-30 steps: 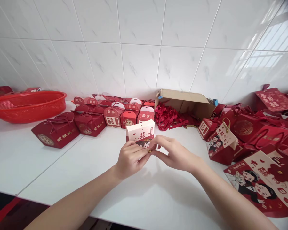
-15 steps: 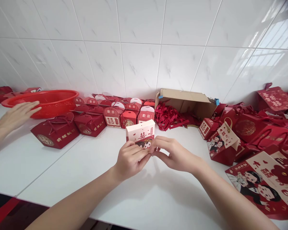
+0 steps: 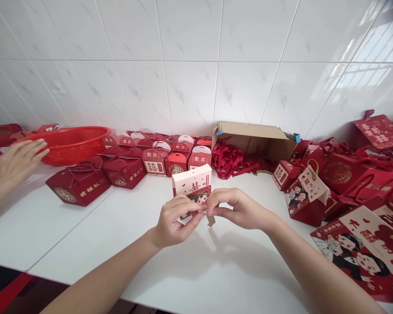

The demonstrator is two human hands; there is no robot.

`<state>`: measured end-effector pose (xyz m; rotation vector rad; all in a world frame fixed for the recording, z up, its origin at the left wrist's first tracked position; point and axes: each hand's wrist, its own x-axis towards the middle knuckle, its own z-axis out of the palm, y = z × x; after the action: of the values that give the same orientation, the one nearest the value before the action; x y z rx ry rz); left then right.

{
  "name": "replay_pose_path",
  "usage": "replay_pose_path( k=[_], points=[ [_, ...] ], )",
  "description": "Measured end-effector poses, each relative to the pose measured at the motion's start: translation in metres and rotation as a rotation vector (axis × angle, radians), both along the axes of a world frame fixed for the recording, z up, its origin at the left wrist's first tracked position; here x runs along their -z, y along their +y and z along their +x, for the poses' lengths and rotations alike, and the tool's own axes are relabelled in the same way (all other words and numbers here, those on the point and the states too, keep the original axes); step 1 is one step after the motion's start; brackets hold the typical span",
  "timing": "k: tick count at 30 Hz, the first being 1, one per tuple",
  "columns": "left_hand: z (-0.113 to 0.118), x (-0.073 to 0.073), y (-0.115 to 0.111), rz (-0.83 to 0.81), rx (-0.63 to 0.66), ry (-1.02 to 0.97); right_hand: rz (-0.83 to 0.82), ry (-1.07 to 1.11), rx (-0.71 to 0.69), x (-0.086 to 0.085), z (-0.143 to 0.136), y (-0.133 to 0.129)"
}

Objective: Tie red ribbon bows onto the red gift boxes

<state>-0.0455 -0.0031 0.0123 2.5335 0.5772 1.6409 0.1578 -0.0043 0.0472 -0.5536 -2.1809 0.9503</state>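
Note:
Before me is a small cream-and-red gift box (image 3: 191,181) with a double-happiness character and a cartoon figure on its front. My left hand (image 3: 180,218) is closed at its lower front, thumb and forefinger meeting near the right edge. Opposite, my right hand (image 3: 237,209) pinches at that same edge, its fingertips almost touching the left ones. Below the fingertips a narrow brownish flap (image 3: 211,220) sticks out. My fingers cover the lower part of the box, so exactly what they pinch there is hidden.
Finished-looking red boxes (image 3: 78,181) line the back. Left of them stands a red basin (image 3: 75,146), with another person's hand (image 3: 18,161) by it. A cardboard box (image 3: 252,128) lies with red ribbons (image 3: 231,159) spilling out. Red gift bags (image 3: 356,257) crowd the right.
My fingertips have shifted slightly at the box's right edge, and a brownish flap now shows beneath them. The other person's hand has moved a little left and down.

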Motion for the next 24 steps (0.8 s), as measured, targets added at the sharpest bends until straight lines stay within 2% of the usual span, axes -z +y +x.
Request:
replay_pose_path(
  k=[6, 9, 15, 21, 24],
  points=[
    [0.001, 0.003, -0.001, -0.028, -0.024, -0.004, 0.034, 0.012, 0.040, 0.005, -0.002, 0.002],
    [0.004, 0.003, -0.005, -0.185, 0.000, -0.013, 0.063, 0.013, 0.054, 0.007, -0.003, 0.002],
    [0.003, -0.001, -0.007, -0.571, 0.128, -0.011, 0.089, -0.042, 0.039, 0.006, -0.003, -0.001],
    [-0.004, -0.010, -0.003, -0.791, 0.324, 0.054, 0.083, -0.079, -0.020, 0.001, -0.005, -0.007],
    [-0.005, -0.009, -0.004, -0.810, 0.292, 0.022, 0.140, -0.039, 0.023, 0.000, -0.007, -0.009]
  ],
)
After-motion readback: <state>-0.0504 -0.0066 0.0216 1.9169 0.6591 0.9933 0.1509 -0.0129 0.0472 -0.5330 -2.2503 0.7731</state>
